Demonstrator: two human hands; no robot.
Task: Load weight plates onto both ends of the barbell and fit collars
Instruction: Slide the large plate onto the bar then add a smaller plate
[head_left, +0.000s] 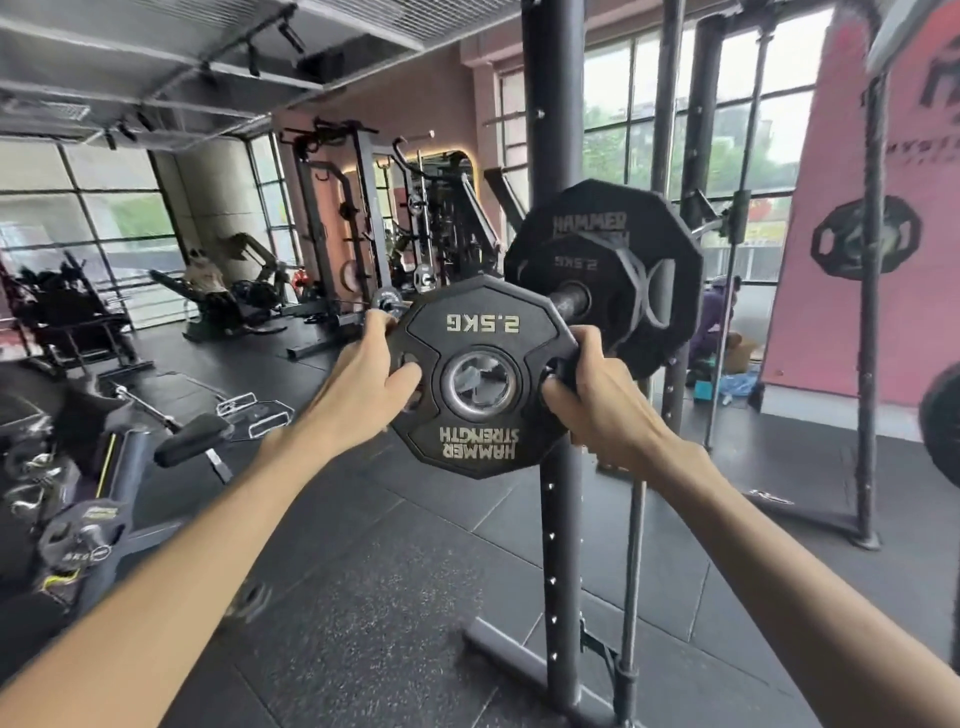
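Forearms first, both reaching out low in the head view, and at the end of them the left grip and the right grip are clamped on opposite sides of the 2.5 kg plate, each curled round its edge at a side cut-out. Plate's upright, face square to me, lettering upside down, hanging in the air in front of the rack upright with only the rubber floor below it. Now the bit that matters: the barbell sleeve pokes out toward me, its blunt end showing just beside the plate's upper right rim, and the bar's long axis runs away from me and off to the right into the rack. One bigger plate already sits on that sleeve, further in. So the centre hole of the plate I'm holding lies down and to the left of the sleeve tip, not lined up with it yet. Right grip is the nearer one to the sleeve, left is on the far side. My read: lift and shift right until the hole meets the tip, keep the face square to the bar's axis, then push along it. Any tilt and I'd expect the hub to bind. No collar that I can make out from here.
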